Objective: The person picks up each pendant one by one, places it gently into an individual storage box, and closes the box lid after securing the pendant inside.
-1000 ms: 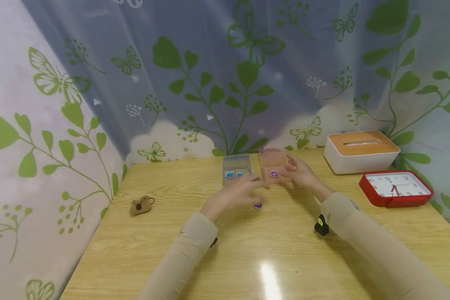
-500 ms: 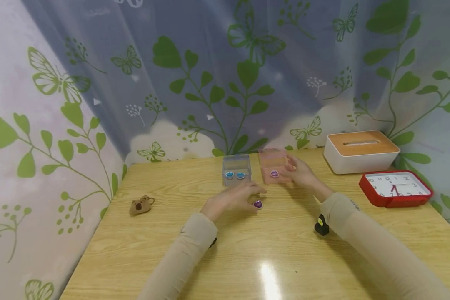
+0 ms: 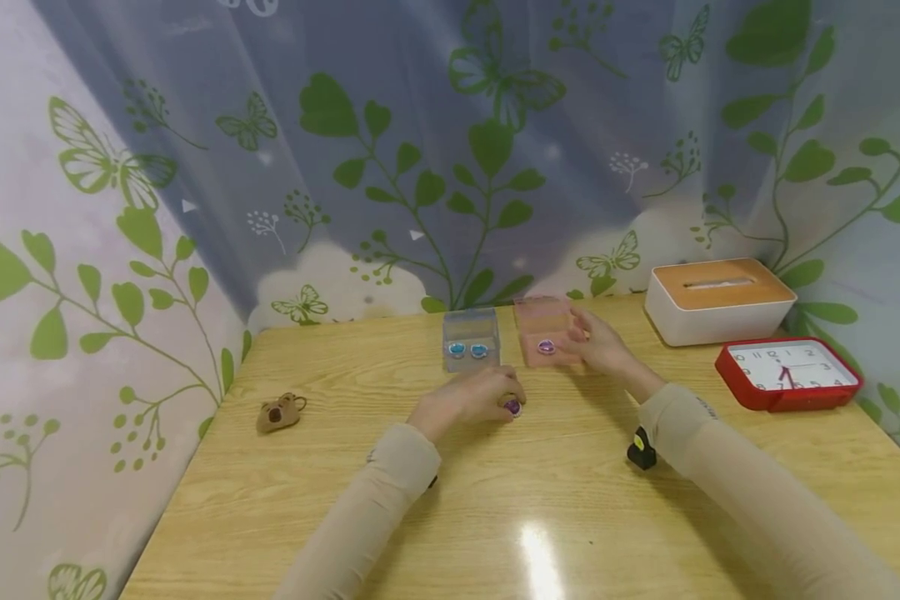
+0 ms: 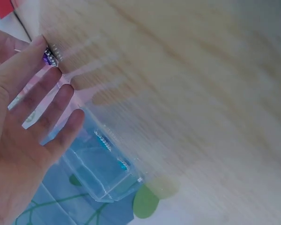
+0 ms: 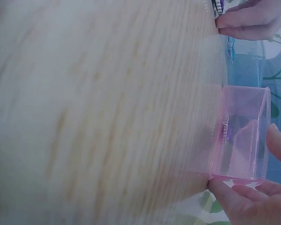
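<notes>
My left hand pinches a purple gem with a sparkling pale rim between thumb and index finger, low over the table. The left wrist view has that purple gem at the fingertips, the other fingers spread. My right hand holds a clear pink box at its right side, thumb and fingertips at its edges in the right wrist view. Inside the pink box lies another purple gem. Left of it stands a clear blue box with two blue gems.
On the wooden table, a small brown animal-shaped pouch lies at the left. A white tissue box with a wooden top and a red clock stand at the right. A patterned curtain hangs behind.
My left hand has come down from in front of the blue box to the loose purple gem, and its fingers have closed on it. My right hand stays at the pink box.
</notes>
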A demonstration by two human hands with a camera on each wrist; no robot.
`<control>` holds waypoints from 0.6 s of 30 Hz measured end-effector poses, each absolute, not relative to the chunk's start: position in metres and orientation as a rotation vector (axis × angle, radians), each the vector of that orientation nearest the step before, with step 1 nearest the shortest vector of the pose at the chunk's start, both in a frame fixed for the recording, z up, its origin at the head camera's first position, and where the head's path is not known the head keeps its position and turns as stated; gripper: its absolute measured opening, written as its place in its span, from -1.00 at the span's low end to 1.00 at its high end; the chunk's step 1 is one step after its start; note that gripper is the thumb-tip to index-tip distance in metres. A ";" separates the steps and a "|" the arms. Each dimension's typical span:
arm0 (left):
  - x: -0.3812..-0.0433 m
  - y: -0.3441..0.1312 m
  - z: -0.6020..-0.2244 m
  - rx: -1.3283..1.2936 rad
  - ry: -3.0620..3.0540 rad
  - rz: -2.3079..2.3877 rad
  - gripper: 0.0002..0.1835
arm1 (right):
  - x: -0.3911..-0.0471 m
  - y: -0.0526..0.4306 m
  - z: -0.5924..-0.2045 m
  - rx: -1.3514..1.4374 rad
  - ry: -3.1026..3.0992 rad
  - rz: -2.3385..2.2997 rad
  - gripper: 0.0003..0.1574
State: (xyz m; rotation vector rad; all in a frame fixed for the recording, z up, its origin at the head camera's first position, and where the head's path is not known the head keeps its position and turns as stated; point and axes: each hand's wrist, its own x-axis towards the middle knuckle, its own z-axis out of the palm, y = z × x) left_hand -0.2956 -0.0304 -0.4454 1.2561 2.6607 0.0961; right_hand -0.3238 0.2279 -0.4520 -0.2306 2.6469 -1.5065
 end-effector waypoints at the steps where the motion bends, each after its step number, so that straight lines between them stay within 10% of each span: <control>1: -0.296 -0.030 -0.445 1.263 2.663 0.086 -0.68 | -0.324 0.228 -0.452 -0.229 2.650 -1.506 0.00; 18: -0.296 -0.020 -0.433 1.251 2.697 0.381 -0.67 | -0.322 0.227 -0.448 -0.222 2.648 -1.508 -0.02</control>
